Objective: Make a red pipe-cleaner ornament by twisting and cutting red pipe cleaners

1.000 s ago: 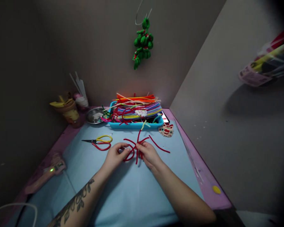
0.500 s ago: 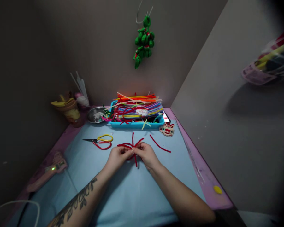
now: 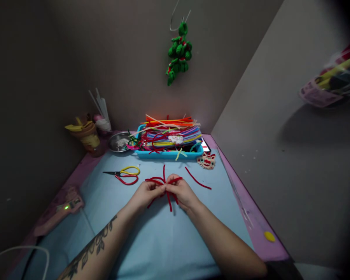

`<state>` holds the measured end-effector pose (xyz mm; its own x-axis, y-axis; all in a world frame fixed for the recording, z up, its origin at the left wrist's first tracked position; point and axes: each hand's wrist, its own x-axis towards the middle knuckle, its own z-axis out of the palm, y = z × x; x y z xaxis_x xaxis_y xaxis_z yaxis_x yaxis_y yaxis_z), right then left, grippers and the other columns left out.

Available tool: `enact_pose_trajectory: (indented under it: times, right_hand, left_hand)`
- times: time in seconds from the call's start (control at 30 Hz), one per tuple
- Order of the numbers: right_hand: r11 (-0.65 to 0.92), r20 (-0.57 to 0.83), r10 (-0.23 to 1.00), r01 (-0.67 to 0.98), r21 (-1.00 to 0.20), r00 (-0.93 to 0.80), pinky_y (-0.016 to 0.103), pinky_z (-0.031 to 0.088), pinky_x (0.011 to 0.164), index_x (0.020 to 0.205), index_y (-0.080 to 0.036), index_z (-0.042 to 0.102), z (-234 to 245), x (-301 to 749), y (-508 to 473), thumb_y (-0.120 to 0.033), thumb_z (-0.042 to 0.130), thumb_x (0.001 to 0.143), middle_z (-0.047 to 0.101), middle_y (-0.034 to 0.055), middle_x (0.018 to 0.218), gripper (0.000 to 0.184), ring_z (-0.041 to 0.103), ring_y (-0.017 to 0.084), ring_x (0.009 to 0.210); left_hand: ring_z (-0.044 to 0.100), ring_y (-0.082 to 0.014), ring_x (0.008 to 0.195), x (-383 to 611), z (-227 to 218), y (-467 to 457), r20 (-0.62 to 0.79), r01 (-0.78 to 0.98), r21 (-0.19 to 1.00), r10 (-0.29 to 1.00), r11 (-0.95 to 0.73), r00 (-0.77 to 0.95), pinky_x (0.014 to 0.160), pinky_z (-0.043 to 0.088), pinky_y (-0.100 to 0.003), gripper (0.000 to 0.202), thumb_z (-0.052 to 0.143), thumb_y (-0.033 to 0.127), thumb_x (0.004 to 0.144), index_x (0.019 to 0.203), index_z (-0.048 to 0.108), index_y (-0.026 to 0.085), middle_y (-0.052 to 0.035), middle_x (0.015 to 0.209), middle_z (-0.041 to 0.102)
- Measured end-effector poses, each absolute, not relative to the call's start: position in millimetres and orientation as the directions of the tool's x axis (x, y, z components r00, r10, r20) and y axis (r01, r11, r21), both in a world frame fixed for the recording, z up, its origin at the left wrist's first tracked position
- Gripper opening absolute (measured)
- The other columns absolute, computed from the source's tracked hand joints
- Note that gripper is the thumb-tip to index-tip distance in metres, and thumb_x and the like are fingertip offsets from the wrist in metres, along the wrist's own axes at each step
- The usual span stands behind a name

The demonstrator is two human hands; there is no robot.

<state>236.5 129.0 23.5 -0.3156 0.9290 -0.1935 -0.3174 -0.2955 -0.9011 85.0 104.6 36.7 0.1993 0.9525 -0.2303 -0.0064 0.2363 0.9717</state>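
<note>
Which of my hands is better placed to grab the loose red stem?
Probably your right hand: the loose red stem lies just beyond it, while your left hand is farther away. Both hold the crossed red stems, so the left would need to steady them alone.

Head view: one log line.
left hand: holding red pipe cleaners | right hand: holding same | scissors: on blue cloth

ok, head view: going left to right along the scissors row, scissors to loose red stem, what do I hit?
Scissors → left hand → red stem cluster, its middle between the hands → right hand → loose red stem.
</note>
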Motion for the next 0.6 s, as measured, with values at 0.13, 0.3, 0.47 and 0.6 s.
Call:
enact_pose_trajectory:
  times: [0.13,0.3,0.47,0.6]
  right_hand:
    - [-0.323,-0.209,0.919,-0.335,-0.885,-0.335,0.021,0.041,0.052,0.067,-0.018,0.056,20.1,237.9,129.9,-0.024,0.081,0.056,0.059,-0.0045,0.055,0.028,0.052,0.009,0.05]
    - [-0.327,-0.198,0.915,-0.36,-0.874,-0.352,0.023,0.043,0.054,0.062,-0.018,0.055,18.4,238.1,128.9,-0.026,0.085,0.055,0.061,-0.004,0.054,0.031,0.055,0.011,0.051]
    - [-0.333,-0.193,0.912,-0.38,-0.863,-0.361,0.022,0.04,0.05,0.063,-0.019,0.054,19.4,237.5,127.3,-0.03,0.087,0.054,0.06,-0.0042,0.052,0.035,0.055,0.011,0.049]
    - [-0.347,-0.222,0.911,-0.356,-0.867,-0.349,0.02,0.035,0.047,0.062,-0.018,0.053,22.5,236.9,126.1,-0.03,0.088,0.052,0.057,-0.0061,0.048,0.039,0.047,0.008,0.044]
  left_hand:
    - [0.049,-0.0127,0.058,83.6,38.2,105.5,-0.202,-0.007,0.978,0.954,0.209,0.223,0.056,0.035,-0.024,0.041,0.073,0.051,0.067,0.073,0.068,0.011,-0.0013,0.06,0.059]
    - [0.051,-0.0134,0.059,82.1,37.4,106.5,-0.156,-0.015,0.986,0.958,0.165,0.241,0.057,0.037,-0.025,0.04,0.071,0.052,0.069,0.073,0.067,0.012,-0.0025,0.062,0.061]
    - [0.043,-0.0099,0.049,82.9,39.9,106.6,-0.19,-0.008,0.981,0.96,0.196,0.206,0.051,0.032,-0.023,0.042,0.068,0.053,0.07,0.059,0.059,0.013,0.0009,0.05,0.053]
    - [0.043,-0.0096,0.047,82.9,39.8,107.3,-0.204,0.067,0.979,0.962,0.195,0.182,0.049,0.031,-0.023,0.036,0.066,0.046,0.07,0.056,0.056,0.015,0.0019,0.048,0.052]
